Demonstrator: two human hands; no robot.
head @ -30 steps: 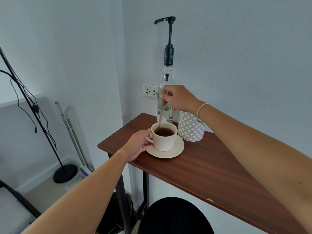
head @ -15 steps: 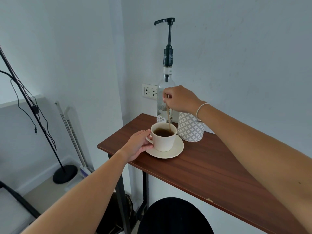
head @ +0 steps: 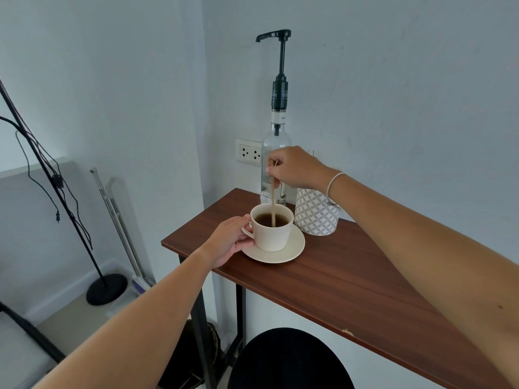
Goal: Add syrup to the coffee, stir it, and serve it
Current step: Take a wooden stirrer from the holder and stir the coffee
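A cream cup (head: 273,237) of dark coffee stands on a cream saucer (head: 292,249) on the brown wooden table (head: 351,282). My left hand (head: 229,241) grips the cup's handle on its left side. Above the cup, my right hand (head: 295,167) pinches a thin wooden stir stick (head: 273,197), which stands nearly upright with its lower end in the coffee. Behind the cup stands a clear glass syrup bottle (head: 276,141) with a tall black pump.
A white patterned pot (head: 316,217) sits right of the cup, against the wall. A wall socket (head: 248,154) is behind the bottle. A black round stool (head: 289,360) is below the table's front edge. A black stand (head: 106,287) and poles lean at the left.
The stir stick has moved round inside the cup, from the right side to near the middle, and my right hand has shifted slightly with it. My left hand stays on the handle.
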